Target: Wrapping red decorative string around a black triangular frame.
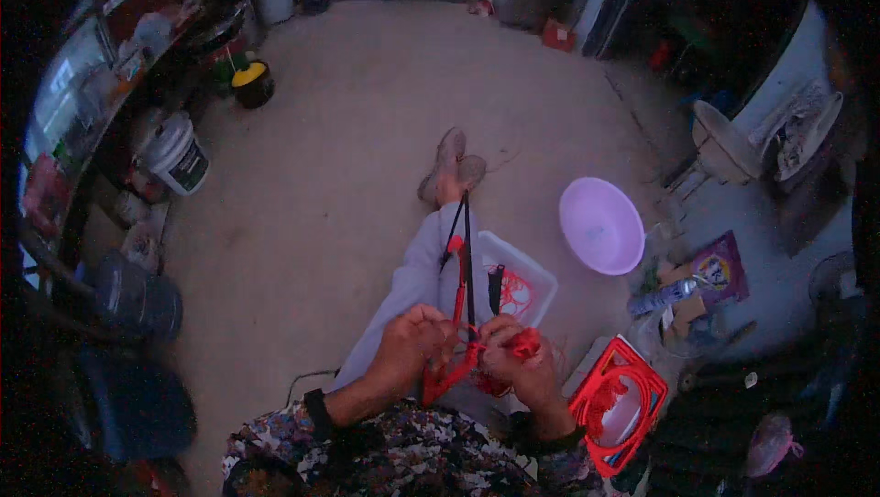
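Note:
Over my lap, my left hand (417,343) pinches thin red cord beside a long red band (459,291). The band bends down to a corner close to my body. Close by on the right, my right hand (516,361) is closed round a bunched hank of red cord (525,342). Strands of cord cross the small space between the two hands. Black straps (468,249) run taut from near my crossed shoes (449,165) to the work at my hands. Dim light and blur hide how cord, band and straps join.
A white tray (544,288) with red cord and a black object sits right of my legs. Beyond it stands a lilac basin (602,226). Near my right elbow lies a red openwork frame (632,378) with cord. A spray can (662,299) and a white bucket (179,156) stand farther out.

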Action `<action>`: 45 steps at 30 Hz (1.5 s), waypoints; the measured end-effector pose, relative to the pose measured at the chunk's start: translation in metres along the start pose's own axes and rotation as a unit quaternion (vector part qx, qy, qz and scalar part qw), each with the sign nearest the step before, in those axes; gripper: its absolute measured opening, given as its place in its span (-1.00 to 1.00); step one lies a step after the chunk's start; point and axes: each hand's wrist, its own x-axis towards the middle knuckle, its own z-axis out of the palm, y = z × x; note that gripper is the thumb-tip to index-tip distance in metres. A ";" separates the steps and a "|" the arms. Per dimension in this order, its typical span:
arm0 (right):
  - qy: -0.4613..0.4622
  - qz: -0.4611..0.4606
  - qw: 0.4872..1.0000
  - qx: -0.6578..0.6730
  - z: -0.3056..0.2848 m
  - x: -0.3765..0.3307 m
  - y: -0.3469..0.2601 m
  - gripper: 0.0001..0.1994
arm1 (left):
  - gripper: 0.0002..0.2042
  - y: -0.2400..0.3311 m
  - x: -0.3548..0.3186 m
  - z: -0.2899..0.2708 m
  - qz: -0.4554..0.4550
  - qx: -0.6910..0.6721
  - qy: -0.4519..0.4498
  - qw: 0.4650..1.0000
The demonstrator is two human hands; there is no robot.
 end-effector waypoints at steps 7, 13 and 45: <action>-0.047 0.040 0.997 -0.055 -0.009 -0.001 -0.032 -0.88 | -0.90 0.019 -0.006 0.007 -0.017 -0.011 -0.065 0.998; -0.045 0.106 0.983 -0.144 -0.019 -0.007 -0.057 -0.86 | -0.83 0.015 -0.019 0.005 0.029 0.001 -0.097 0.995; 0.052 -0.177 0.962 -0.203 -0.006 0.034 -0.038 -0.23 | -0.84 0.097 0.012 0.061 0.240 0.304 -0.341 0.857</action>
